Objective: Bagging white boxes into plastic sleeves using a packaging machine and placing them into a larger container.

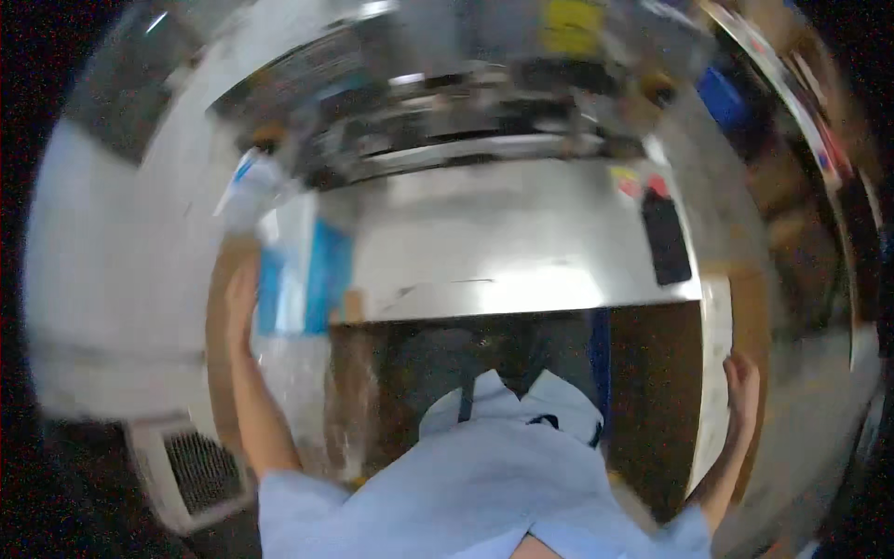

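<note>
Your left hand [240, 298] is at the left of the frame, with its fingers pointing up, right next to a blue and white package [331, 265]. Your right hand [742, 382] is at the right of the frame, with its fingers bent, next to a long white strip [712, 401] and a brown board [751, 317]. Both hands are blurry, so I can't tell if they are gripping, pinching or only touching these things. Your hands are far apart, one on each side of you.

The package stands left of the middle, by the left end of a shiny metal table [438, 233]. A small brown block [353, 306] is just beside its lower right corner. Below the package you have some clear plastic [291, 401], and a brown strip [222, 373] runs down past your left arm. A white bag [253, 191] is just above the package.

On the right end of the table lies a flat black thing [665, 242], with a red and yellow patch [628, 183] near its top. Your pale blue shirt [503, 484] fills the lower middle.

Farther out, a dark machine [466, 130] goes across the top middle. You have a yellow square [572, 26] at the top, a bright blue thing [721, 97] at the upper right, and a pale case with a dark grille [149, 456] at the lower left.
</note>
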Tool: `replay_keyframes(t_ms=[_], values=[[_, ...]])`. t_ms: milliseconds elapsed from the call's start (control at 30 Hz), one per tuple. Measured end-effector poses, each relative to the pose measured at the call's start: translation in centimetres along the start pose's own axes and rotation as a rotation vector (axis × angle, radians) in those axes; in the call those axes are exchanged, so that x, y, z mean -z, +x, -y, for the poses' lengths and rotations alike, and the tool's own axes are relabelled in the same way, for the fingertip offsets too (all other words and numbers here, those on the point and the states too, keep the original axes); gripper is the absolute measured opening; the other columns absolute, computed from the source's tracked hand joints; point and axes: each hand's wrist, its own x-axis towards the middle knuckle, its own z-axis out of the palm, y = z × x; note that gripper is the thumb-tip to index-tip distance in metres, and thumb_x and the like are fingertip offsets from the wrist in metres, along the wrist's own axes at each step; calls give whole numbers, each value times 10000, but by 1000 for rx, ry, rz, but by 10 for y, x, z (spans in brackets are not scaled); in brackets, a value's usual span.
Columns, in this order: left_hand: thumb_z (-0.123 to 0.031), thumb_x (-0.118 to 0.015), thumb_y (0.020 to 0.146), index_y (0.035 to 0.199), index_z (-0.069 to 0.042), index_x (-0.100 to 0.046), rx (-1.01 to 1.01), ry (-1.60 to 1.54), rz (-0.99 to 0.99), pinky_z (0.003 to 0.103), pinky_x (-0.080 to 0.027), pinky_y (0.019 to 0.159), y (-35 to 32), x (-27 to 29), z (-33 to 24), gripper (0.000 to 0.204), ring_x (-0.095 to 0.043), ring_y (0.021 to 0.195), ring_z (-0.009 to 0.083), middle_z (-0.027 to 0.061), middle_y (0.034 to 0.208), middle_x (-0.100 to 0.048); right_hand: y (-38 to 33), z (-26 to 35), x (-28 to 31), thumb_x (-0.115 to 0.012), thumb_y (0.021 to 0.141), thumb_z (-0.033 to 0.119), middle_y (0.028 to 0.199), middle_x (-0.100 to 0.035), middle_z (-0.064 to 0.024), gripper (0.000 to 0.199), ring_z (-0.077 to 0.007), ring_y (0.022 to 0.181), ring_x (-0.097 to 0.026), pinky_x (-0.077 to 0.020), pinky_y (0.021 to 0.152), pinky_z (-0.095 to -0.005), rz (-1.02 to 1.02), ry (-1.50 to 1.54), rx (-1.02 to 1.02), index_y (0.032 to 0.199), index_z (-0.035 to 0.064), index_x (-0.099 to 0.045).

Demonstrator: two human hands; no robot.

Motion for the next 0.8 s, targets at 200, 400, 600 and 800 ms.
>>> replay_keyframes(t_ms=[200, 400, 600, 800], values=[[-333, -730, 856, 1150, 10, -660, -249, 286, -216, 367, -526, 853, 50, 8, -4, 458, -681, 954, 237, 148, 1039, -715, 52, 141, -52, -637, 942, 120, 1037, -700, -157, 323, -184, 954, -640, -504, 861, -317, 110, 28, 291, 1204, -67, -622], [-265, -689, 867, 1064, -7, -700, -286, 232, -329, 386, -542, 794, 38, -22, -23, 325, -704, 855, 278, 162, 911, -726, 40, 158, -62, -635, 937, 92, 994, -700, -150, 318, -167, 901, -640, -513, 817, -312, 160, 122, 343, 1209, -72, -607], [-250, -596, 939, 1032, -50, -702, -352, 380, -494, 436, -529, 795, 44, -9, -27, 244, -694, 893, 348, 189, 967, -711, 32, 200, -70, -625, 945, 112, 1120, -690, -164, 380, -206, 1015, -650, -525, 850, -331, 233, 38, 319, 1291, -38, -576], [-189, -607, 934, 981, -61, -696, -721, 121, -352, 415, -540, 689, -24, -64, -140, 163, -695, 822, 358, 189, 928, -699, 21, 256, -84, -683, 876, 51, 1337, -588, -180, 495, -287, 1250, -558, -443, 1041, -369, 78, 44, 536, 1350, 15, -545]])
